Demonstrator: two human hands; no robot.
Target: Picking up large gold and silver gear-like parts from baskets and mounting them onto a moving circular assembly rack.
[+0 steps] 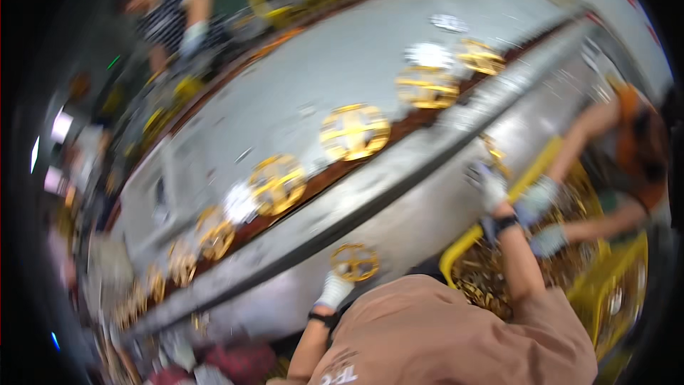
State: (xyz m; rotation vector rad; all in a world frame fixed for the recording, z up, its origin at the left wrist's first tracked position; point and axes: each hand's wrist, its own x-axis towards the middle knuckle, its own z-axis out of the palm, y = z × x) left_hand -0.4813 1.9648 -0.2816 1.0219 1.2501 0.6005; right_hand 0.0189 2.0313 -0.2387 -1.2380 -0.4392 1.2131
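My left hand (336, 289), in a white glove, has its fingers closed on the edge of a round gold openwork disc (355, 262) at the near side of the metal ledge. Farther right, my right hand (489, 187) is gloved too and reaches over the ledge beside the yellow crate. At its fingertips is a gold piece (496, 155), seen nearly edge-on and blurred, which the fingers appear to grip. Beyond the ledge, several similar gold discs (354, 132) stand in a row along the edge of a grey belt (320, 64). Motion smears the fine detail.
Bright silver discs (429, 55) sit among the gold ones. At the right, a yellow crate (462, 248) holds many metal pieces, and a co-worker's gloved hands (548, 239) are in it. Across the belt stands another person (174, 18) near yellow crates (265, 1). A grey tray (187, 164) lies at left.
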